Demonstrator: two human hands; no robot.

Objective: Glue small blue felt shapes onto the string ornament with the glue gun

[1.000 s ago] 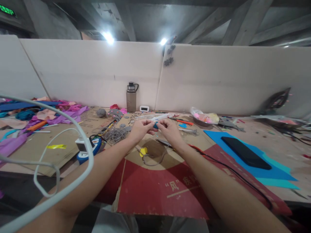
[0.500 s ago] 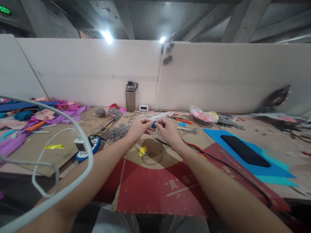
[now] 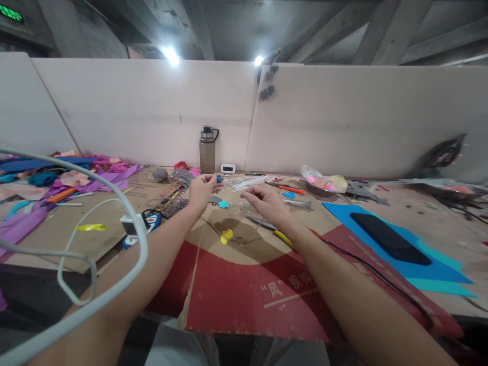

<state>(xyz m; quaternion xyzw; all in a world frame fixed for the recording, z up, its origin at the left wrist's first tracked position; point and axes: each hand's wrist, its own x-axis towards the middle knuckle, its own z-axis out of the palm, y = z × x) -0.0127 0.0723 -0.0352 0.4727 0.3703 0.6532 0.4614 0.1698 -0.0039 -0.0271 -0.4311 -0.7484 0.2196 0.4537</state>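
My left hand (image 3: pixel 202 187) is raised over the cardboard-covered table, its fingers pinched on a small blue piece (image 3: pixel 218 179). My right hand (image 3: pixel 266 201) lies lower and to the right, fingers curled over thin wire on the cardboard; what it holds, if anything, is too small to make out. Between the hands a small teal flower-shaped cutout (image 3: pixel 223 204) rests on the cardboard. A yellow cutout (image 3: pixel 226 236) with a wire loop lies nearer to me.
A water bottle (image 3: pixel 207 150) and small white clock (image 3: pixel 228 168) stand at the back wall. A black phone (image 3: pixel 389 238) lies on blue sheets at right. Purple and pink scraps (image 3: pixel 91 175) pile at left. A charger (image 3: pixel 131 224) with white cable sits at left.
My hands have parted: the left moved up and left with the blue piece, the right dropped onto the cardboard. The teal flower cutout now lies between them.
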